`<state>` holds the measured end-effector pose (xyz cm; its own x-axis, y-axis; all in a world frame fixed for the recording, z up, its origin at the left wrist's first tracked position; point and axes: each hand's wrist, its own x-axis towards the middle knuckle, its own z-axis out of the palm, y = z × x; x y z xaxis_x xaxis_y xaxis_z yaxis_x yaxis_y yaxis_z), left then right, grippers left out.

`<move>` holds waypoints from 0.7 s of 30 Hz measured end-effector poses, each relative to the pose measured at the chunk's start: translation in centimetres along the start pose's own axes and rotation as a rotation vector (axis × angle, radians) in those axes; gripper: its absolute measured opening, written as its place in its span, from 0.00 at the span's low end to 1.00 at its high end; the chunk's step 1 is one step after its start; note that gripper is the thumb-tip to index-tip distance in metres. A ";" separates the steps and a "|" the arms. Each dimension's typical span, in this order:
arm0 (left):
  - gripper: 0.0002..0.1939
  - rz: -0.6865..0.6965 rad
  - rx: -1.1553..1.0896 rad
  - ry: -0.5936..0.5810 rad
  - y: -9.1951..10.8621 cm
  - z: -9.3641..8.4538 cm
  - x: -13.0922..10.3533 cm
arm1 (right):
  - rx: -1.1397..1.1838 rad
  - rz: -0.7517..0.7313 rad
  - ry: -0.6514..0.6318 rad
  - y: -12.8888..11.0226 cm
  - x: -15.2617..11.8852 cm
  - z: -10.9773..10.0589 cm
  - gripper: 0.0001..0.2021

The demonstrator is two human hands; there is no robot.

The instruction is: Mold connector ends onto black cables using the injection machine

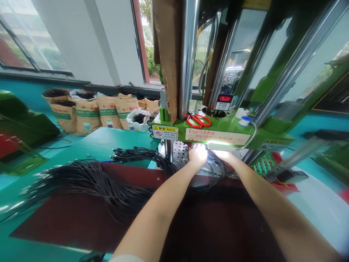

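Both my arms reach in under the green plate of a press machine (174, 135). Bright lamp light washes over my left hand (198, 154), which is by the perforated metal bed (180, 152); its fingers are too glared out to read. My right hand (223, 154) is beside it, partly hidden under the lit lamp (222, 146), its fingers not visible. Black cables (216, 165) run between and below the hands over the bed's front edge. Whether either hand grips them I cannot make out.
A large bundle of black cables (95, 182) lies on the brown board (54, 222) at left, a smaller bundle (136, 153) behind it. Red-handled scissors (199, 120) rest on the machine plate. A green button panel (265, 163) stands at right. Paper sacks (87, 112) line the wall.
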<state>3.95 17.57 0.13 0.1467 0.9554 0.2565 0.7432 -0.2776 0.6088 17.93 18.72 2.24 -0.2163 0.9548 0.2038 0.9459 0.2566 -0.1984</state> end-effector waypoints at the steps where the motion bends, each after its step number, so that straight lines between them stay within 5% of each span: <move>1: 0.14 0.015 -0.016 -0.007 0.2 0.1 -0.1 | -0.010 -0.006 -0.017 -0.2 0.0 -0.1 0.13; 7: 0.09 -0.082 -0.122 -0.069 1.0 0.2 -0.1 | -0.094 -0.007 -0.106 -1.5 -0.1 0.4 0.08; 21: 0.12 -0.175 -0.391 -0.063 0.9 0.9 1.4 | -0.097 0.005 -0.021 -1.7 0.3 2.5 0.16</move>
<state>5.39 18.76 0.35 0.0885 0.9924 0.0851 0.4588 -0.1165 0.8809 15.62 18.91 0.26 -0.2153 0.9594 0.1822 0.9659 0.2367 -0.1051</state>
